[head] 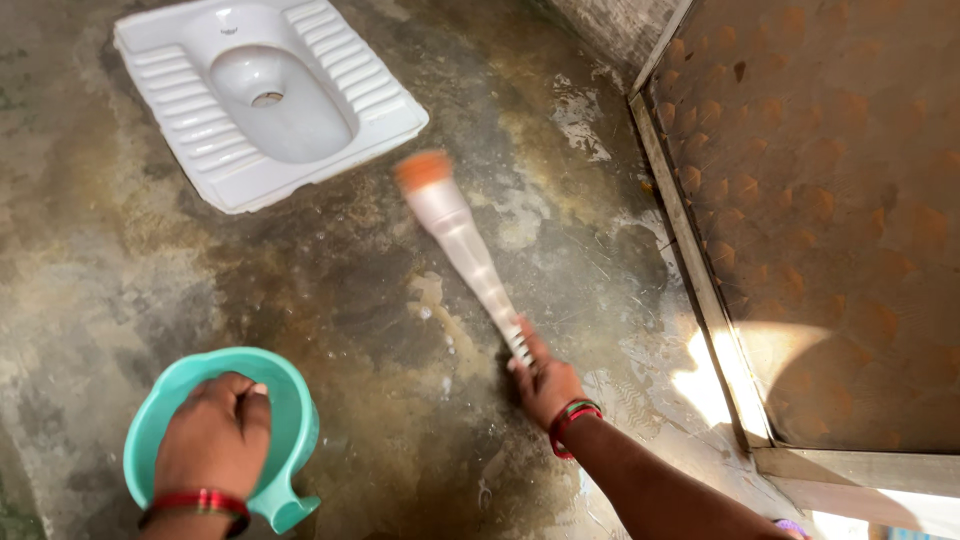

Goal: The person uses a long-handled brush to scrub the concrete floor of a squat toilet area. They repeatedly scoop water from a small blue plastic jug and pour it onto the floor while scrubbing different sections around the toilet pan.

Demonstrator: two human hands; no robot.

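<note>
My right hand (545, 385) grips the ribbed end of a long white brush handle (470, 260). Its orange head (422, 168) points away from me over the wet floor and is blurred by motion. My left hand (212, 440) is closed on the rim of a teal plastic mug (290, 400) at the lower left, with the knuckles covering most of its mouth. Both wrists wear red bangles. A white squat toilet pan (262, 92) is set into the floor at the upper left, beyond the brush head and apart from it.
The concrete floor (400, 330) is wet, stained brown and patchy. A patterned metal door (830, 220) with its frame (690, 260) stands along the right side. Sunlight falls on the floor by the door's lower edge.
</note>
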